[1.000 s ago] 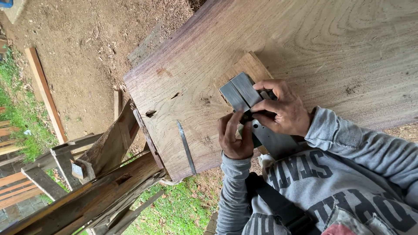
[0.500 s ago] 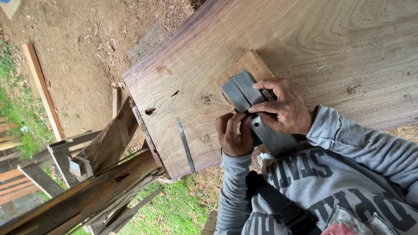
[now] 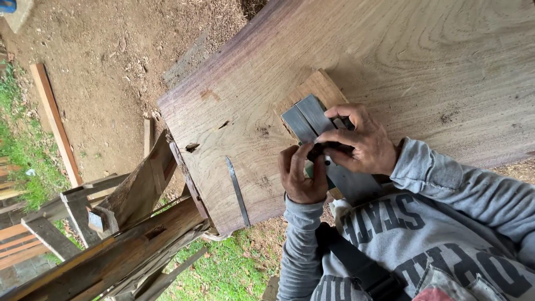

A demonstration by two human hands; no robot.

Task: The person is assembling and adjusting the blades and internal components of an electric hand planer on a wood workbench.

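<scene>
A big wooden slab (image 3: 390, 61) lies across the view. Near its edge rests a small wooden block (image 3: 315, 89) with a flat grey two-part piece (image 3: 305, 120) on top, and a grey plate (image 3: 351, 184) runs from it toward my body. My right hand (image 3: 365, 142) lies over the grey piece, its fingers closed on a small dark part (image 3: 329, 149). My left hand (image 3: 301, 175) meets it from the slab's edge, fingertips pinching the same dark part. What lies under the hands is hidden.
A thin metal strip (image 3: 238, 191) lies on the slab left of my hands. Rough timber supports and stacked planks (image 3: 111, 245) stand under the slab's corner. A loose board (image 3: 53, 120) lies on bare dirt, with grass beyond and below.
Both hands stay on the grey piece. The fingers of the left hand have closed in a little toward the dark part. The view has shifted slightly.
</scene>
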